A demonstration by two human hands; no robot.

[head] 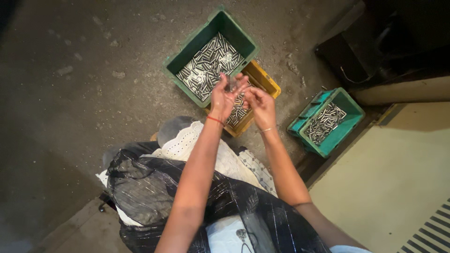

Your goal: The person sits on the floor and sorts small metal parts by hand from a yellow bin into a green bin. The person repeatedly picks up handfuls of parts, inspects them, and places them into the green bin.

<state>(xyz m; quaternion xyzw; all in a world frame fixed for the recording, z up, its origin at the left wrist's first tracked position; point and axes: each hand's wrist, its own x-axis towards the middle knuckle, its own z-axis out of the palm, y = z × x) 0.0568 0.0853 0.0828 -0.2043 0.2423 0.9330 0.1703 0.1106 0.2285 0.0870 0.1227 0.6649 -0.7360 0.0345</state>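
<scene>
My left hand (pixel 226 96) is raised palm-up over the bins, cupped around a small bunch of short metal pins (pixel 231 84). My right hand (pixel 260 105) is beside it, fingers pinched at the same bunch. Below them stands a dark green bin (pixel 185 55) full of shiny metal pins (pixel 208 63). A yellow bin (pixel 267 79) sits against it, partly hidden by my hands, with more pins inside.
A teal bin (pixel 350 104) holding several metal pins (pixel 324 122) stands to the right on the rough concrete floor (pixel 84 84). A black plastic sheet (pixel 154 187) and white cloth cover my lap. A dark box (pixel 356 51) sits at the upper right beside a pale slab (pixel 398 173).
</scene>
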